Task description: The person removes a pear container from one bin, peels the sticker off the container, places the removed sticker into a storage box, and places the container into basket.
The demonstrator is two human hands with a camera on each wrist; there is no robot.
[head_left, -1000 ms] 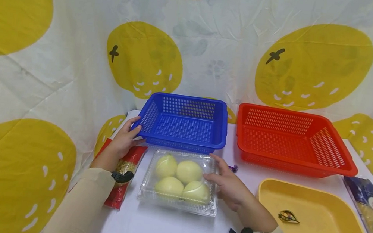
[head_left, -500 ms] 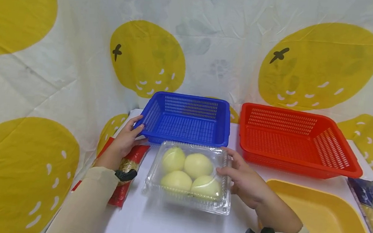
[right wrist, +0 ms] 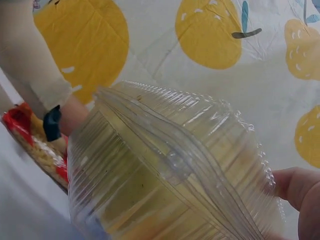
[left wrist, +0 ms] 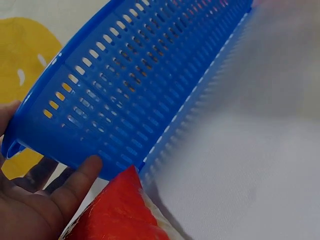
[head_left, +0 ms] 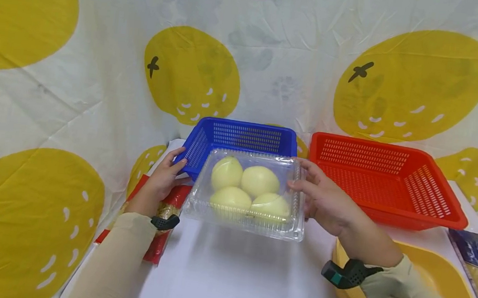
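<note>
My right hand [head_left: 331,201] grips the right side of a clear plastic clamshell box [head_left: 245,219] that holds several pale yellow-green round fruits [head_left: 260,182]. The box hangs above the table, slightly tilted, and overlaps the front of a blue slotted basket [head_left: 250,138] in the head view. At that basket's left front corner, my left hand [head_left: 162,180] holds the rim; the left wrist view has fingers under the blue rim [left wrist: 37,85]. Beneath the left forearm lies a red packet [head_left: 178,196] with a see-through middle. From the right wrist, the box's ribbed side [right wrist: 120,175] fills much of the view.
A red slotted basket [head_left: 444,192] stands to the right of the blue one. In front of it is a yellow tray [head_left: 435,268], partly behind the right forearm. A blue and gold bag [head_left: 476,263] lies at the far right edge. A fruit-print curtain [head_left: 286,67] hangs behind.
My right hand has lifted the clamshell box off the table and moved it forward, over the blue basket's front edge in view. The left hand has stayed at the basket's corner.
</note>
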